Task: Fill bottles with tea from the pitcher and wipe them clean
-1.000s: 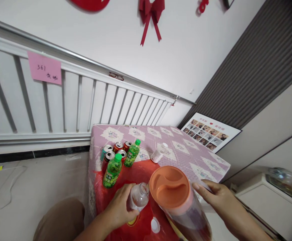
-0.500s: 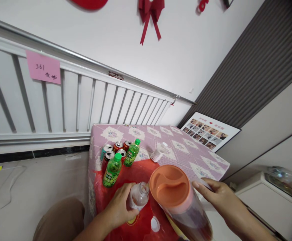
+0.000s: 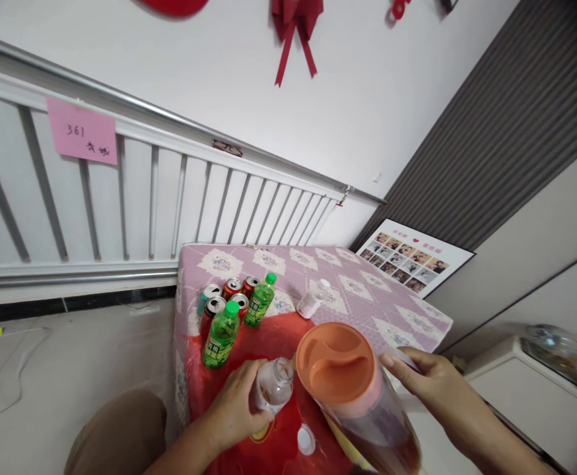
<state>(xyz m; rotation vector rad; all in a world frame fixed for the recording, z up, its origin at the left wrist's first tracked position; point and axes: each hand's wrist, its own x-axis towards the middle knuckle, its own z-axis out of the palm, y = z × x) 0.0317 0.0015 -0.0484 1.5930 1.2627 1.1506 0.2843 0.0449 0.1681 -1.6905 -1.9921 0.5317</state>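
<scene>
Our left hand (image 3: 234,412) holds the small clear bottle (image 3: 271,389) upright over the red cloth (image 3: 269,333) at the near side of the table (image 3: 368,290), the fingers wrapped close around its body. Its mouth is open, and a white cap (image 3: 305,439) lies on the cloth just beside it. Our right hand (image 3: 424,382) has its fingers curled around the handle of the pitcher (image 3: 377,425), which is tilted toward the bottle, so the rim under the orange lid (image 3: 338,361) comes right to the bottle's mouth. Brown liquid sits low in the pitcher. We cannot tell if any of it flows, and the bottle looks mostly clear, so we judge the filling is only at its beginning: the opening is done, the pouring and the closing are left. Farther back stand two green bottles (image 3: 220,335) and some cans (image 3: 232,288), well apart from both hands
</scene>
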